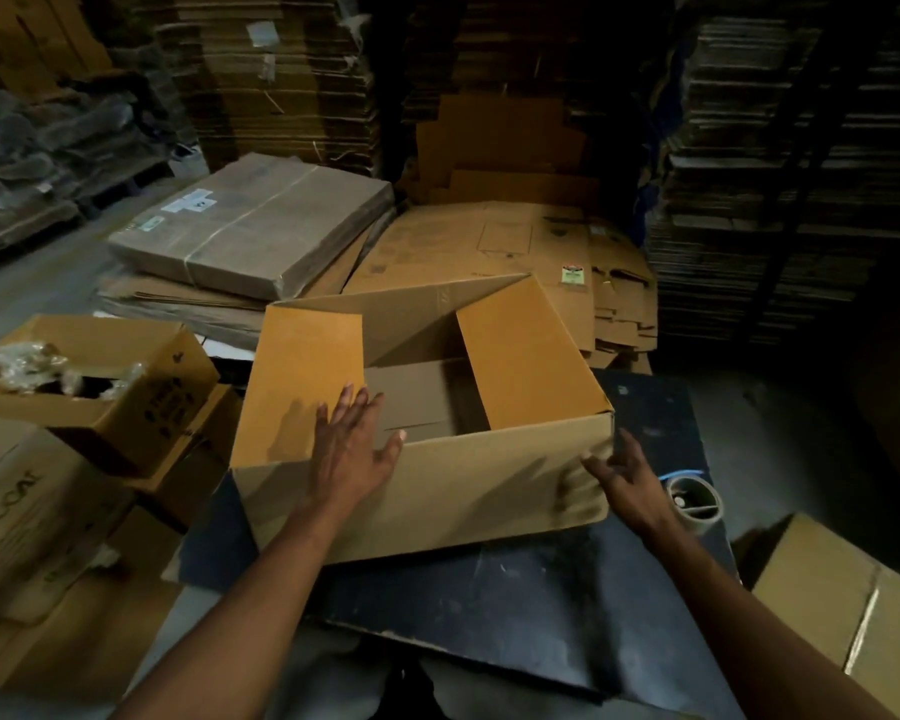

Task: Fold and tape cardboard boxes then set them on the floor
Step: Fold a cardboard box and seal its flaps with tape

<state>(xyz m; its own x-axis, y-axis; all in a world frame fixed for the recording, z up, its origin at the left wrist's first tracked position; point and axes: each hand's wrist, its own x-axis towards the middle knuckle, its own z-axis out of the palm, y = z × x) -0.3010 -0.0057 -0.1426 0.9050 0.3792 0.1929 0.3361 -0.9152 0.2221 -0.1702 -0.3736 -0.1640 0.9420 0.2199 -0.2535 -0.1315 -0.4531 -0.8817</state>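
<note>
A large brown cardboard box [437, 491] stands on a dark table [515, 605] with its two side flaps folded inward and the middle still open. My left hand [354, 449] lies flat, fingers spread, on the left flap at the near rim. At the box's near right corner my right hand [624, 478] touches the wall with loosely spread fingers. A roll of tape [693, 498] sits on the table just right of that hand.
A stack of flat cardboard blanks [489, 246] lies behind the box, a wrapped bundle [261, 226] to its left. An open box of plastic scraps [100, 387] and more boxes are at left. A taped box [853, 610] sits at lower right. Tall cardboard stacks fill the back.
</note>
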